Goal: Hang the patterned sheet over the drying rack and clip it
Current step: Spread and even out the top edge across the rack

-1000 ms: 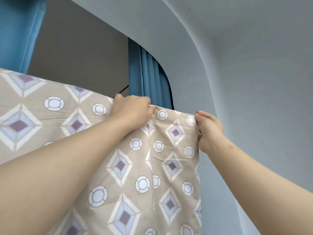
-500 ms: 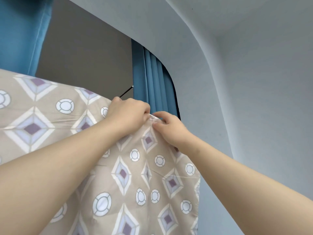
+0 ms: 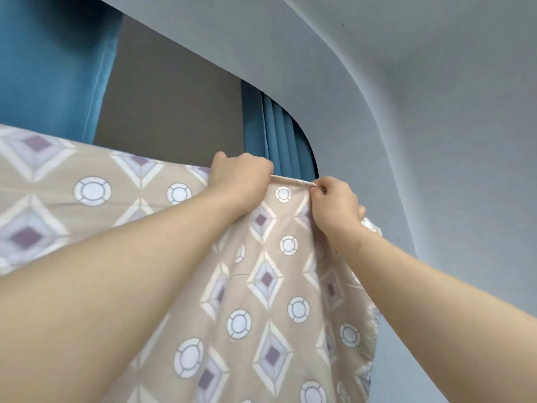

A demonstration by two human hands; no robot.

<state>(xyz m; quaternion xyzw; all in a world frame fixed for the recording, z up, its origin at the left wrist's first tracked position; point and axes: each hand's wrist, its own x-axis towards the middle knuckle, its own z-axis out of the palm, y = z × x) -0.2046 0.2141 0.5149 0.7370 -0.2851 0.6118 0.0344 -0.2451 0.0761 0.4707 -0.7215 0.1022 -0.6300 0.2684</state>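
The patterned sheet (image 3: 270, 315), beige with lilac diamonds and ringed circles, hangs folded over a high edge and fills the view from 9 o'clock down to 5 o'clock. The bar or rack beneath the fold is wholly covered by cloth and cannot be made out. No clip shows.

The left hand (image 3: 241, 175) sits just above centre, fingers curled over the top fold and gripping it; the fingertips lie on the far side, hidden. At its 3 o'clock, close beside it, the right hand (image 3: 337, 205) pinches the top hem between thumb and curled fingers, and a short taut strip of hem runs between the two hands. Beyond the right hand the sheet's corner droops, partly masked by the wrist. Both forearms run out of the frame at 7 and 4 o'clock.

Behind, a blue curtain (image 3: 52, 68) is cut off at 10 o'clock, and a second, pleated curtain (image 3: 279, 132) stands at 12 o'clock, its lower part hidden by the sheet.
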